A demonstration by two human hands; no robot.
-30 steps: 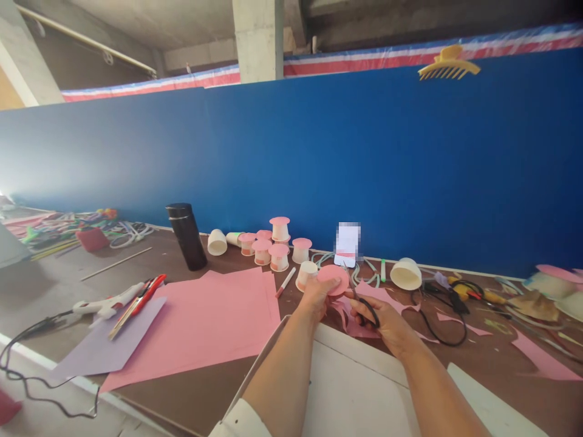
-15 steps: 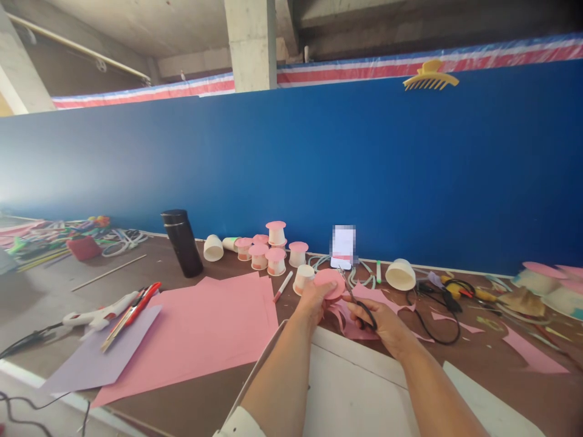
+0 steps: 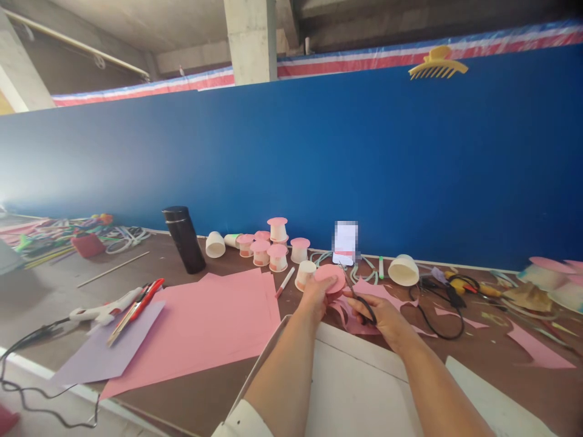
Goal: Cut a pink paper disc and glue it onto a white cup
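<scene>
My left hand [image 3: 315, 295] is closed on a round pink paper disc [image 3: 331, 277], thumb on top. In my right hand [image 3: 377, 312] is a pair of scissors [image 3: 365, 309] with dark handles, its blades up against the disc's right edge. Curled pink offcuts [image 3: 361, 320] lie under and around both hands. Just behind my left hand stands an upturned paper cup [image 3: 304, 274]. Several cups topped with pink discs [image 3: 277, 258] are grouped further back, one stacked above the others. A white marker [image 3: 285, 282] lies left of the bare cup.
Pink paper sheets [image 3: 200, 334] spread to the left, beneath a lilac sheet [image 3: 118, 346] and a red utility knife [image 3: 136, 309]. Near them are a glue gun [image 3: 102, 309] and a black flask [image 3: 184, 240]. A phone [image 3: 345, 243] leans against the blue partition [image 3: 291, 164]. Cables [image 3: 439, 321] lie right.
The view has shifted slightly. My left hand still holds the disc, which now shows a little more of its face; the scissors stay at its right edge.
</scene>
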